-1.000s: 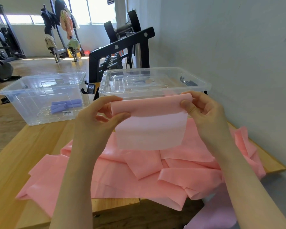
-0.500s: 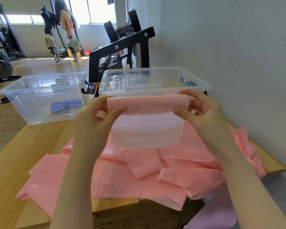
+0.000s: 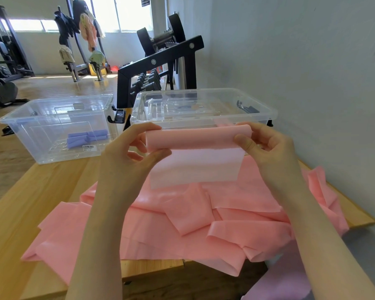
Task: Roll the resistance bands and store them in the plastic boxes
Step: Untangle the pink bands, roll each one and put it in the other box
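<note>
Fingers [image 3: 155, 153] at pink band [image 3: 195, 139] roll's edges

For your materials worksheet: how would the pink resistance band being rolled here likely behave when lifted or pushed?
Probably floppy: the pink band hangs limp below both hands and lies in loose folds on the table. Likely light and thin, since light shows through the hanging sheet. The roll may unwind if released.

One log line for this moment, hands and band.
left hand: holds roll end | right hand: holds other end | pink band: partly rolled | rest: heaped on table
</note>
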